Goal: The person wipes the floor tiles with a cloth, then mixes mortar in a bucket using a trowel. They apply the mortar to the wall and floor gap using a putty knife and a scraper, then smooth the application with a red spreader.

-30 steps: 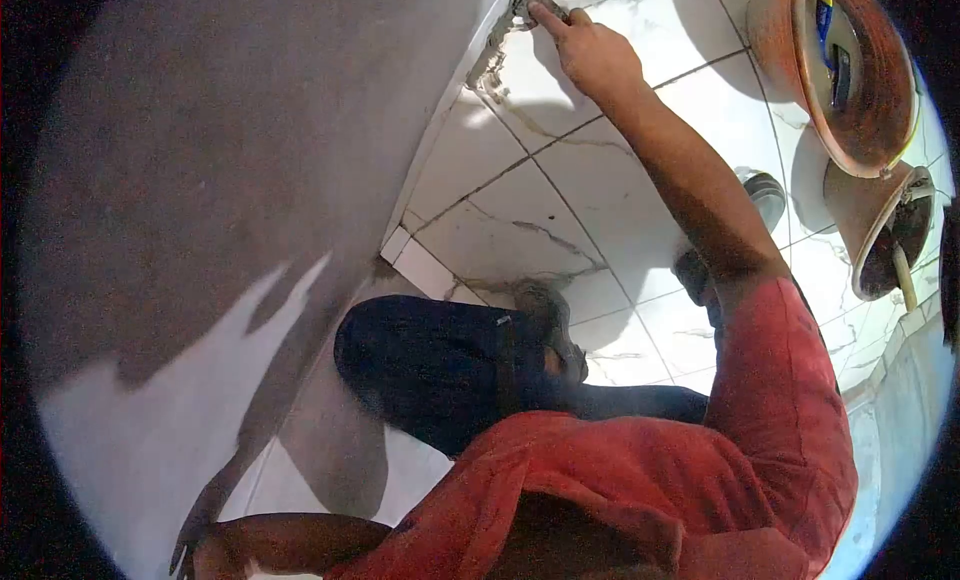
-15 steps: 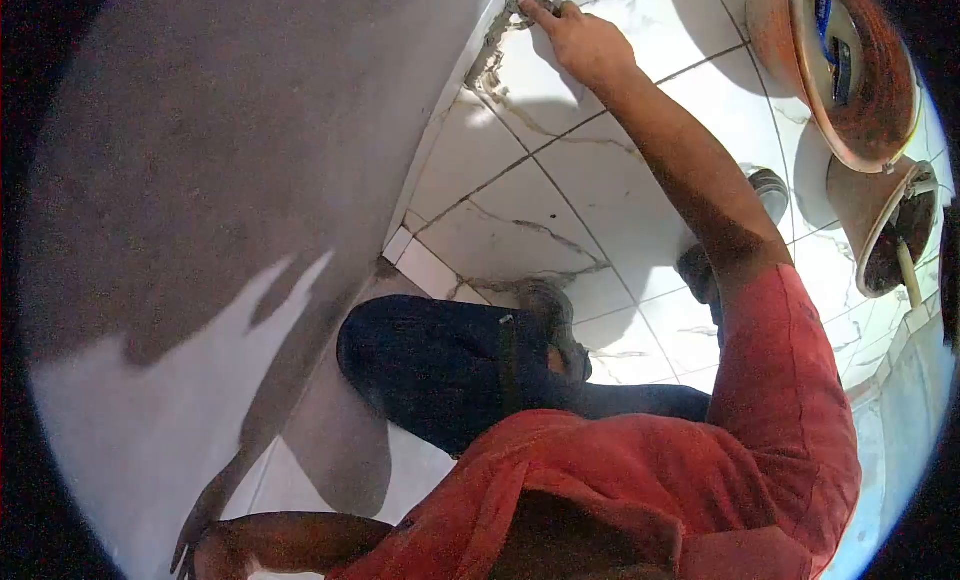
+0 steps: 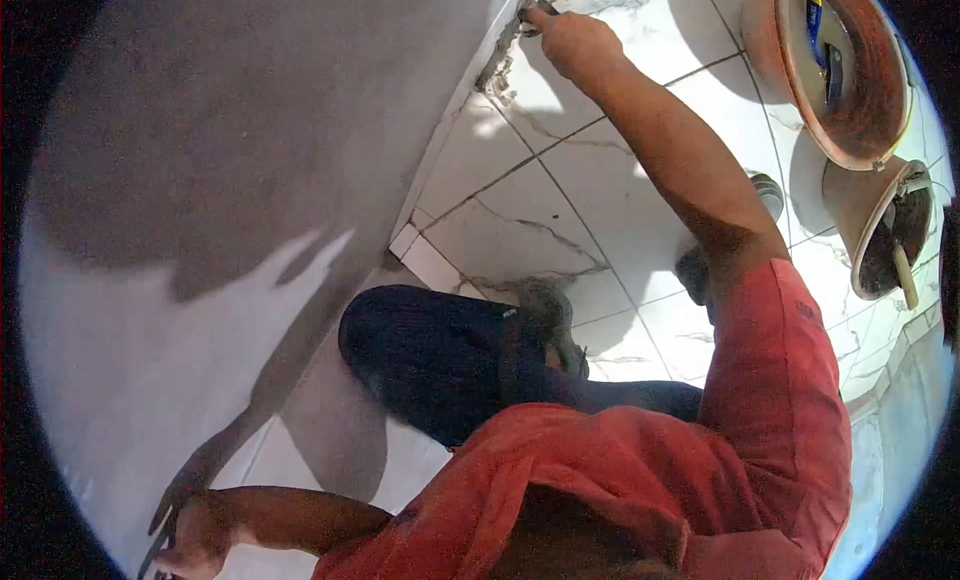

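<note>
My right hand (image 3: 585, 48) is closed on a small dark grey tool (image 3: 541, 14), mostly covered by the fingers. It is at the base of the wall, over a rough strip of mortar (image 3: 497, 78) along the edge of the marbled floor tiles (image 3: 545, 220). My left hand (image 3: 195, 538) is low at the left edge of the view, close by the grey wall (image 3: 230, 140). Its fingers are curled, with a thin dark shape at their tips; I cannot tell what that is.
Two buckets stand on the tiles at the right. The larger orange one (image 3: 868, 120) has a blue-and-yellow item (image 3: 814, 20) inside; the smaller (image 3: 845, 205) holds a wooden handle (image 3: 904, 275). A narrow white skirting tile (image 3: 430, 262) borders the wall near my bent knee (image 3: 390, 345).
My left hand has come further into view and moved left along the wall. My right hand has shifted slightly right and down with the tool. The view has moved a little.
</note>
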`<state>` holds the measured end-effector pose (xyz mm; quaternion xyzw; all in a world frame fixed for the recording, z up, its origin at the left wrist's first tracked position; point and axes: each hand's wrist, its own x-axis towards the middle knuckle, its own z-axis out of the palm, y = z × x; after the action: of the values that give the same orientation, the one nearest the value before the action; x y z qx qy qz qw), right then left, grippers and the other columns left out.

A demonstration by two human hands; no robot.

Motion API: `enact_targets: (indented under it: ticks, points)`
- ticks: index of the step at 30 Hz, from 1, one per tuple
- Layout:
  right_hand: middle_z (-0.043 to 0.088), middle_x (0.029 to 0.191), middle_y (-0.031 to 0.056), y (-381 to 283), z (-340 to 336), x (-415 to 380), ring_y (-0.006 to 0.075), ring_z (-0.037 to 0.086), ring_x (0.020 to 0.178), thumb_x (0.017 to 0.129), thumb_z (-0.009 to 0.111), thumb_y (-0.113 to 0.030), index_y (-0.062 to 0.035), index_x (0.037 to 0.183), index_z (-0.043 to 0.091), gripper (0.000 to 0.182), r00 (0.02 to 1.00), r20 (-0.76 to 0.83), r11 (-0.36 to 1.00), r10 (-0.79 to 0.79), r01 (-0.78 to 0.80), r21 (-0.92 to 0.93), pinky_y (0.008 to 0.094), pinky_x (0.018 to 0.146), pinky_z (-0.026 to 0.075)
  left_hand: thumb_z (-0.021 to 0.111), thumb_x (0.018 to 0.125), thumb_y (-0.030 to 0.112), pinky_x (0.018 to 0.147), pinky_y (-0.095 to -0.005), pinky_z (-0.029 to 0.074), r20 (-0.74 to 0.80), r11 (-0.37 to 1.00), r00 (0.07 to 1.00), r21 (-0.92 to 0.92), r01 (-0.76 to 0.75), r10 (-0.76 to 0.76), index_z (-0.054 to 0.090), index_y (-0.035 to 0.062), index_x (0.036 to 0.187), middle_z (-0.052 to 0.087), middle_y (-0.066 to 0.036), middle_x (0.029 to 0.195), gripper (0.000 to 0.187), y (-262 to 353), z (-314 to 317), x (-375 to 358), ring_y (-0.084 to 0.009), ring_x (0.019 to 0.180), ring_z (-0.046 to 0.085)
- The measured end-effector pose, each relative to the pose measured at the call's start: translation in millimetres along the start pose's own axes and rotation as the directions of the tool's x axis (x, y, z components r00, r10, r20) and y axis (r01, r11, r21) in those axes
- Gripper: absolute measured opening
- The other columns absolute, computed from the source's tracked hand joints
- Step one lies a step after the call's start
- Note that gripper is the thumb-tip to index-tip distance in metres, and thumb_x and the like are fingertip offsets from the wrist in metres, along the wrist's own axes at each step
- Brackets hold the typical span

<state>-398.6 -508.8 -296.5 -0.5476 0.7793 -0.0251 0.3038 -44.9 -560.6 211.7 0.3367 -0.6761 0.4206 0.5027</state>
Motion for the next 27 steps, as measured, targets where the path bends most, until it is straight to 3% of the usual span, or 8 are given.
enact_targets:
  ticks: [7,12,14,18,20,22,25,27]
  points:
    - [0.070,0.092,0.0194,11.6,10.4,-7.4,0.0348,0.069,0.085,0.093,0.043,-0.009,-0.0210,0.139,0.046,0.048,0.999,-0.043,0.997,-0.002,0.005,0.077,0.0468,0.074,0.056,0.064,0.074,0.015,0.084,-0.0396,0.040,-0.096,0.998,0.994,-0.043,0.055,-0.059,0.043,0.0089,0.107,0.045,-0.006,0.100,0.040,7.3,5.0,-6.8,-0.0212,0.091,0.043]
    - [0.069,0.098,0.0190,14.9,9.1,-17.2,0.0364,0.069,0.085,0.095,0.039,-0.009,-0.0270,0.143,0.042,0.051,0.997,-0.032,0.996,0.063,-0.061,0.058,0.0463,0.074,0.057,0.066,0.068,0.008,0.077,-0.0386,0.043,-0.126,0.992,0.987,-0.091,0.088,-0.099,0.046,0.0096,0.097,0.047,-0.004,0.087,0.036,8.4,6.5,-17.0,-0.0197,0.080,0.046]
    - [0.068,0.099,0.0188,15.0,12.5,-8.3,0.0358,0.069,0.085,0.096,0.038,-0.009,-0.0290,0.144,0.040,0.052,0.999,-0.043,0.999,0.030,-0.029,0.025,0.0457,0.074,0.057,0.063,0.065,0.006,0.075,-0.0377,0.043,-0.138,0.989,0.982,-0.090,0.118,-0.130,0.045,0.0095,0.099,0.047,-0.004,0.090,0.039,-38.0,-8.5,2.3,-0.0195,0.081,0.046]
    - [0.068,0.099,0.0184,26.2,28.6,5.5,0.0336,0.069,0.084,0.097,0.037,-0.009,-0.0334,0.147,0.036,0.056,0.989,-0.133,0.994,-0.067,0.055,-0.097,0.0446,0.074,0.058,0.065,0.065,0.007,0.076,-0.0368,0.043,-0.079,1.000,0.997,0.021,-0.021,0.023,0.047,0.0074,0.098,0.049,-0.005,0.091,0.037,-37.3,-8.0,5.2,-0.0194,0.083,0.047]
    - [0.068,0.096,0.0177,24.0,16.8,6.3,0.0323,0.070,0.084,0.096,0.037,-0.008,-0.0343,0.149,0.032,0.059,0.988,-0.136,0.995,-0.079,0.070,-0.070,0.0442,0.072,0.058,0.065,0.065,0.008,0.076,-0.0363,0.043,-0.048,0.992,0.993,0.072,-0.105,0.108,0.048,0.0064,0.098,0.050,-0.005,0.092,0.037,-37.3,-6.7,1.8,-0.0194,0.084,0.048]
    - [0.069,0.094,0.0184,20.0,1.2,4.0,0.0313,0.070,0.084,0.096,0.038,-0.007,-0.0337,0.149,0.032,0.059,0.999,0.028,0.995,-0.044,0.046,-0.092,0.0441,0.072,0.058,0.066,0.065,0.008,0.077,-0.0358,0.043,-0.006,0.973,0.980,0.117,-0.198,0.200,0.049,0.0053,0.097,0.051,-0.006,0.093,0.036,-40.0,-6.3,4.7,-0.0193,0.084,0.048]
    - [0.069,0.093,0.0184,20.6,-6.3,0.8,0.0309,0.070,0.084,0.095,0.038,-0.007,-0.0314,0.148,0.035,0.058,0.992,0.104,0.978,-0.077,0.096,-0.183,0.0451,0.071,0.058,0.067,0.065,0.009,0.078,-0.0351,0.043,0.019,0.916,0.940,0.217,-0.337,0.341,0.050,0.0038,0.096,0.053,-0.006,0.095,0.036,-46.7,-10.3,10.2,-0.0193,0.086,0.049]
    - [0.069,0.093,0.0182,18.7,-13.7,-5.4,0.0311,0.070,0.084,0.094,0.038,-0.007,-0.0296,0.147,0.037,0.057,0.997,0.059,0.987,-0.055,0.063,-0.147,0.0460,0.071,0.057,0.067,0.066,0.009,0.078,-0.0347,0.043,0.052,0.861,0.907,0.294,-0.414,0.419,0.050,0.0028,0.096,0.054,-0.007,0.096,0.035,-56.2,-13.1,13.7,-0.0192,0.087,0.050]
